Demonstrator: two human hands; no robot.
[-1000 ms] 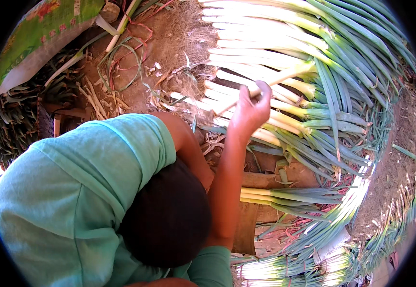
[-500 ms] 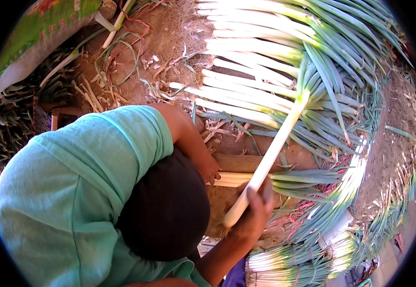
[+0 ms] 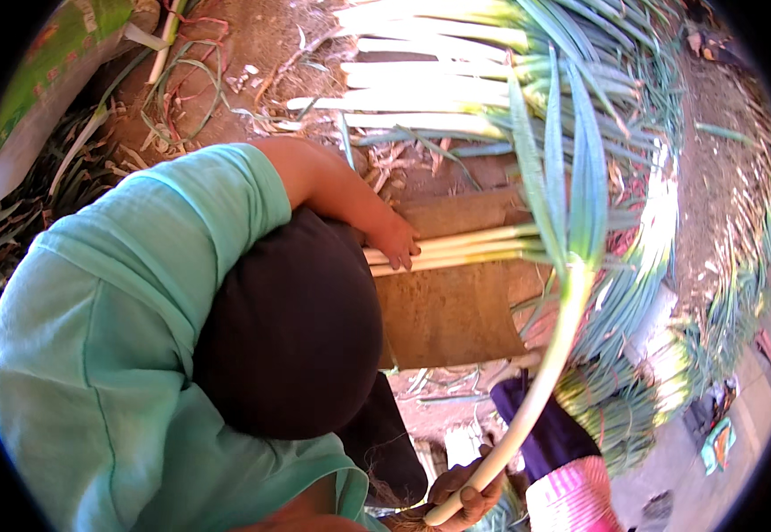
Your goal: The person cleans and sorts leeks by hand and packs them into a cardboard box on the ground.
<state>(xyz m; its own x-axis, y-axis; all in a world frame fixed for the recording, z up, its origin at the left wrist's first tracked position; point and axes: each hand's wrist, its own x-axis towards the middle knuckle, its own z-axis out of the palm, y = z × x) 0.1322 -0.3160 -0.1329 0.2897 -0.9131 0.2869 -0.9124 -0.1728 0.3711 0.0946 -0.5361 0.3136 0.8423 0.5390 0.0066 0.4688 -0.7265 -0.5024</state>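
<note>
Neither of my own hands is in view. A person in a teal shirt (image 3: 119, 293) and dark cap (image 3: 288, 328) bends forward, seen from above. That person's one hand (image 3: 394, 241) rests on a few long green onions (image 3: 465, 246) lying across a brown board (image 3: 448, 310). The other hand (image 3: 470, 496), at the lower edge, grips another long green onion (image 3: 541, 399) near its root. Its white stalk curves upward and its leaves (image 3: 563, 186) fan over the onions on the board. The cap hides part of the lying stalks.
Many green onions (image 3: 421, 75) lie in a row at the top. Tied bundles (image 3: 616, 417) stand at the lower right. Dry peelings (image 3: 394, 168) and red string (image 3: 217, 35) litter the soil. A purple and pink-striped garment (image 3: 572, 488), its wearer unclear, enters from below.
My view has turned, shifting most of the scene upward. The person's hand has carried the held onion from over the board to the lower edge; the other hand stays on the lying onions.
</note>
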